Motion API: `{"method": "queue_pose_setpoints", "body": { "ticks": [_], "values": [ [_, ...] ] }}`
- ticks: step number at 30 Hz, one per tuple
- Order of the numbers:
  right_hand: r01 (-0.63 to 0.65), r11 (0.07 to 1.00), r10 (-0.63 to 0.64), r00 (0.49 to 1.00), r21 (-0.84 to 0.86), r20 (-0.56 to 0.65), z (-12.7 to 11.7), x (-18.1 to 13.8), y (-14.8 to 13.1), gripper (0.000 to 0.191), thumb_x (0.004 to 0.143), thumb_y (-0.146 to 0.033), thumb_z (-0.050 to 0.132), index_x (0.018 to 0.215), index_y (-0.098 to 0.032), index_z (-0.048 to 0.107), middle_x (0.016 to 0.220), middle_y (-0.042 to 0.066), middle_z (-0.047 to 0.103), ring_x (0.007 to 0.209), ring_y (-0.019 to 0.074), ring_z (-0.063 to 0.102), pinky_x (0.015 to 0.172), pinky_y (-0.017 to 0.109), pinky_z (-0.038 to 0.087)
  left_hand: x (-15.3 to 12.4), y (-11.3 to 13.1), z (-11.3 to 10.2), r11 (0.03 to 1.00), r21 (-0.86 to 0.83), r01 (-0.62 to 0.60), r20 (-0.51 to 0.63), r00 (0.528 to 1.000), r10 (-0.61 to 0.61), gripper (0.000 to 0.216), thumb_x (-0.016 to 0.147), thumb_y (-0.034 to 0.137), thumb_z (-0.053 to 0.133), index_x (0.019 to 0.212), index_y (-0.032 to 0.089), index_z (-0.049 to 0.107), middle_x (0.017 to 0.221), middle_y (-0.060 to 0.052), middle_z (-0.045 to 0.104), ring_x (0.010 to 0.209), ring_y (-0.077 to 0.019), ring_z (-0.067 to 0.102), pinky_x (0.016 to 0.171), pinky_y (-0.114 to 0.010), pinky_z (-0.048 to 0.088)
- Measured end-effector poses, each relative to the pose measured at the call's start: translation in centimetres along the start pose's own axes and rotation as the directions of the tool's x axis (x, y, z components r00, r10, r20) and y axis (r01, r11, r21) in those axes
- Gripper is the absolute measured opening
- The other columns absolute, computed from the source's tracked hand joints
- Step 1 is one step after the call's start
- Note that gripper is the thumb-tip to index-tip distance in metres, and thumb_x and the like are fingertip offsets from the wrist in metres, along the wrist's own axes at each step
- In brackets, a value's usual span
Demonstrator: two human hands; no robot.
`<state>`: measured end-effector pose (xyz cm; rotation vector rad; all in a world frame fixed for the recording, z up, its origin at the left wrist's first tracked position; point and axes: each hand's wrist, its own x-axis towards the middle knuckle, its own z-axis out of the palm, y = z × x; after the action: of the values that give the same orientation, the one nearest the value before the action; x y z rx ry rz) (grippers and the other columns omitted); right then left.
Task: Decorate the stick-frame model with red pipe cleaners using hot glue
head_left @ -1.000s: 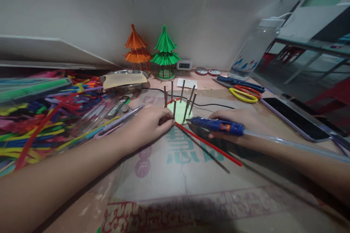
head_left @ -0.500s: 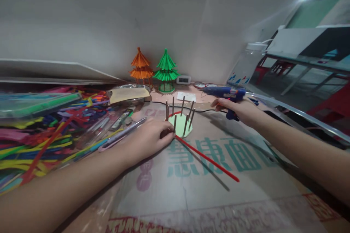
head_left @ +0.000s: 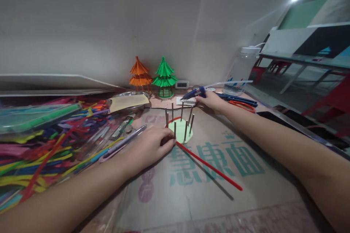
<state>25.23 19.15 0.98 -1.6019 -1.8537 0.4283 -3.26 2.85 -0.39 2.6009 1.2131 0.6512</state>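
Note:
Pinched in my left hand point(head_left: 153, 143) is a red pipe cleaner point(head_left: 212, 167), pressed against the near left edge of a pale green base point(head_left: 179, 129). Its free end stretches toward the lower right, and a red strip also lines the base's far left rim. Several brown sticks point(head_left: 186, 129) stand upright around the base. My right hand point(head_left: 212, 101) is closed on a blue glue gun point(head_left: 194, 93) at the back of the table. The gun's nozzle points left, over a small white pad point(head_left: 186, 101).
Orange point(head_left: 139, 74) and green point(head_left: 165, 76) pagoda models stand by the wall, beside a small digital clock point(head_left: 182, 84). Colourful pipe cleaners point(head_left: 41, 153) and a pen point(head_left: 125, 142) lie left. Pliers point(head_left: 237, 99) and a water bottle point(head_left: 240, 69) are at the back right.
My right hand has carried the glue gun left and back, down to the white pad. The left hand keeps its pinch on the pipe cleaner at the base. The view has tilted slightly.

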Motion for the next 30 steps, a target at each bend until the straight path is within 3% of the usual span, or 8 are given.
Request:
{"method": "queue_pose_setpoints", "body": {
  "ticks": [8,12,15,17,20,24,28,30],
  "values": [
    [0.107,0.96,-0.096,0.994,-0.258,0.056,-3.5,-2.9,0.2,0.03,0.086,-0.033,0.061,0.108,-0.013,0.067,0.109,0.019,0.071,0.098,0.0335,0.065,0.084,0.041,0.045,0.0,-0.1,0.1,1.0,-0.004,-0.016,-0.013,1.0,0.016,0.017,0.094,0.029,0.054,0.093,0.021,0.069,0.091,-0.001,0.074,0.083,-0.0185,0.065,0.077,-0.03,0.043],
    [0.289,0.852,-0.269,0.957,-0.437,0.108,-6.1,-6.8,-0.2,0.031,0.087,-0.033,0.057,0.111,-0.016,0.067,0.111,0.018,0.07,0.099,0.0349,0.063,0.08,0.041,0.043,0.0,-0.1,0.0,1.0,-0.014,-0.011,0.02,1.0,0.011,0.019,0.094,0.029,0.054,0.096,0.022,0.07,0.092,-0.001,0.074,0.085,-0.0192,0.065,0.078,-0.031,0.043],
    [0.253,0.902,-0.234,0.968,-0.349,0.096,-7.3,-10.1,-2.2,0.027,0.092,-0.042,0.052,0.1,-0.02,0.065,0.1,0.012,0.072,0.088,0.0281,0.065,0.073,0.037,0.044,0.1,0.0,0.0,1.0,-0.027,0.0,0.029,1.0,0.001,0.02,0.095,0.029,0.052,0.098,0.021,0.071,0.096,-0.002,0.074,0.086,-0.0194,0.066,0.078,-0.031,0.044],
    [0.277,0.924,-0.236,0.956,-0.264,0.176,-7.7,-12.5,-4.5,0.03,0.095,-0.047,0.048,0.096,-0.022,0.064,0.094,0.008,0.072,0.082,0.0236,0.064,0.071,0.033,0.043,0.1,0.1,0.0,1.0,-0.03,0.009,0.032,0.999,-0.008,0.021,0.095,0.03,0.052,0.098,0.021,0.07,0.097,-0.003,0.074,0.086,-0.0194,0.066,0.077,-0.03,0.045],
    [0.421,0.886,-0.349,0.881,-0.192,0.319,-7.3,-16.4,-8.5,0.036,0.099,-0.049,0.041,0.095,-0.023,0.064,0.093,0.006,0.071,0.081,0.0215,0.063,0.068,0.031,0.04,0.0,0.1,0.0,1.0,-0.029,0.011,0.038,0.999,-0.01,0.02,0.096,0.03,0.052,0.097,0.021,0.07,0.096,-0.002,0.074,0.086,-0.0191,0.066,0.078,-0.031,0.045],
    [0.51,0.833,-0.372,0.804,-0.215,0.463,-5.4,-20.7,-11.0,0.038,0.085,-0.059,0.066,0.096,-0.023,0.06,0.083,0.004,0.068,0.069,0.0197,0.058,0.057,0.028,0.031,-0.1,0.0,0.0,1.0,-0.001,0.016,0.026,1.0,-0.016,0.018,0.095,0.03,0.054,0.095,0.022,0.07,0.095,-0.001,0.074,0.087,-0.0196,0.065,0.08,-0.032,0.044],
    [0.546,0.794,-0.363,0.777,-0.266,0.515,-3.4,-21.8,-9.4,0.016,0.086,-0.022,0.065,0.099,-0.023,0.056,0.08,0.001,0.065,0.065,0.0157,0.054,0.058,0.028,0.027,0.1,-0.1,0.0,1.0,-0.002,-0.005,0.013,1.0,0.005,0.017,0.095,0.03,0.055,0.097,0.022,0.069,0.096,-0.001,0.075,0.088,-0.0196,0.066,0.079,-0.032,0.044],
    [0.55,0.771,-0.35,0.787,-0.321,0.508,-3.0,-21.2,-8.4,0.021,0.085,-0.008,0.056,0.101,-0.023,0.055,0.077,0.001,0.065,0.063,0.0155,0.053,0.057,0.028,0.025,0.2,0.0,0.0,1.0,-0.001,-0.003,0.02,1.0,0.003,0.017,0.094,0.029,0.055,0.096,0.021,0.069,0.095,-0.001,0.075,0.085,-0.0194,0.066,0.077,-0.031,0.044]
  ]
}}
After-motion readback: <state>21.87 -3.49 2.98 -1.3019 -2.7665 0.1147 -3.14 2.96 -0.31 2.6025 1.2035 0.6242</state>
